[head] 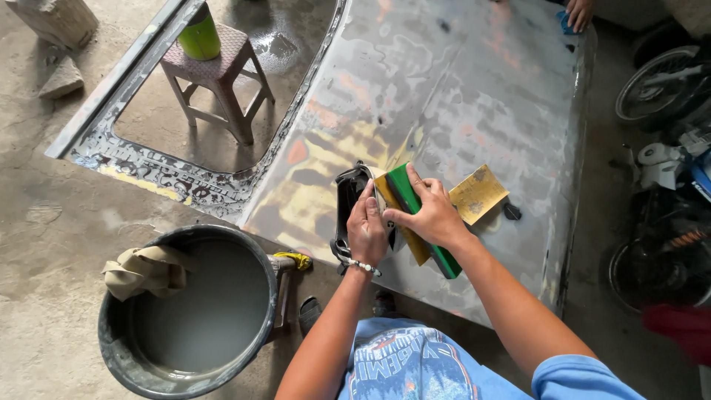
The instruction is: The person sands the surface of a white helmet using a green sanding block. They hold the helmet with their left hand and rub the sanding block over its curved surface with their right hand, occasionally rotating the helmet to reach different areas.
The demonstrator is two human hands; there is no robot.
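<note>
Grey water bucket point(118, 348) with rag point(144, 270), pink stool point(218, 70), green bottle point(200, 33), motorbikes point(666, 148).

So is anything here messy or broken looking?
Yes. The big metal panel looks patchy, its paint worn to bare metal in blotches. A rag droops over the rim of the bucket of cloudy grey water.
</note>
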